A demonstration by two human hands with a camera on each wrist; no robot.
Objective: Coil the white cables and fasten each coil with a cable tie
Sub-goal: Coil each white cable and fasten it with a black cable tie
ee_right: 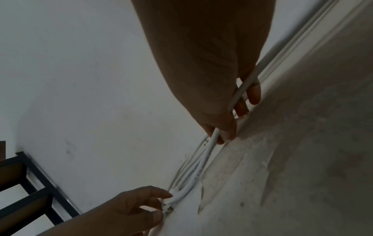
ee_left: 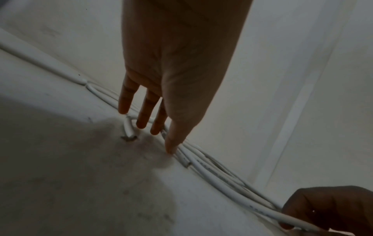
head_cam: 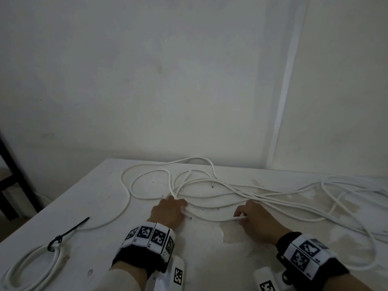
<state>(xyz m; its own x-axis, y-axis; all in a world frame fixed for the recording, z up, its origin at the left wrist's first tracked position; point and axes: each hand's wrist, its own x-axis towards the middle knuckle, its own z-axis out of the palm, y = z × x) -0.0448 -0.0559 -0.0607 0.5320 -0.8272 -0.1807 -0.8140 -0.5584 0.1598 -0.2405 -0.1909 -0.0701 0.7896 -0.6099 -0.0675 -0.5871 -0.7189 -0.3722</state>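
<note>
Loose white cables (head_cam: pixel 197 158) sprawl in loops across the white table (head_cam: pixel 100 206), trailing off to the right. My left hand (head_cam: pixel 180 203) lies with straight fingers (ee_left: pixel 141 123) pressing down where several strands (ee_left: pixel 212 175) and two cut cable ends meet. My right hand (head_cam: pixel 241 217), a little to the right, pinches one cable (ee_right: pixel 242 89) between thumb and fingers; the strand runs on toward the left hand (ee_right: pixel 163 206). At the front left lies a finished coil (head_cam: pixel 56 259) bound by a black cable tie (head_cam: pixel 71 228).
A dark metal shelf frame (head_cam: pixel 12 164) stands off the table's left edge. The white wall rises right behind the table, with a vertical conduit (head_cam: pixel 283 101) on it. A worn, peeled patch (head_cam: pixel 231 234) marks the tabletop between my wrists.
</note>
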